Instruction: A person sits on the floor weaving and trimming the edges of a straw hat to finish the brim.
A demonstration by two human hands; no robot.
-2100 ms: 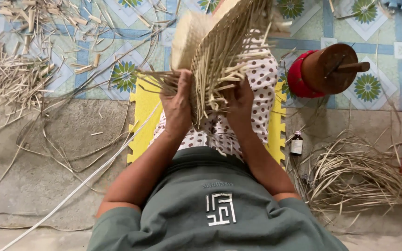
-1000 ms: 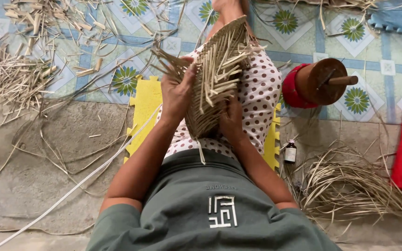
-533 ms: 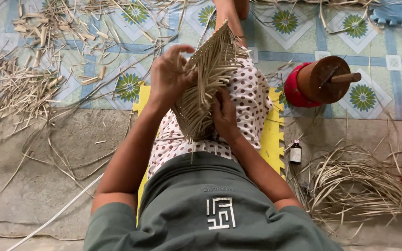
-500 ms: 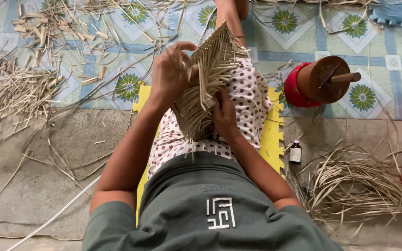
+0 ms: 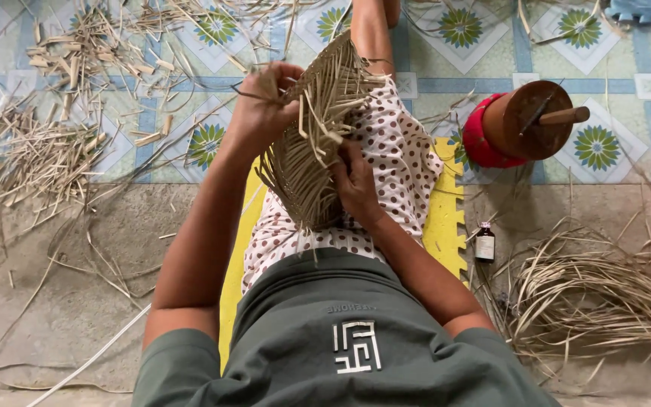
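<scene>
My left hand pinches loose strips at the basket rim. My right hand grips its side (weave mostly done, ends still loose).

The floor was bare concrete near the person and patterned tile farther off. On it lay a yellow foam mat, a small brown bottle, a bundle of long reeds, scattered cut strips (mostly at the left) and a red-and-brown spool.

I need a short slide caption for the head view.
Left hand and right hand grip a half-woven straw piece on the lap.
</scene>
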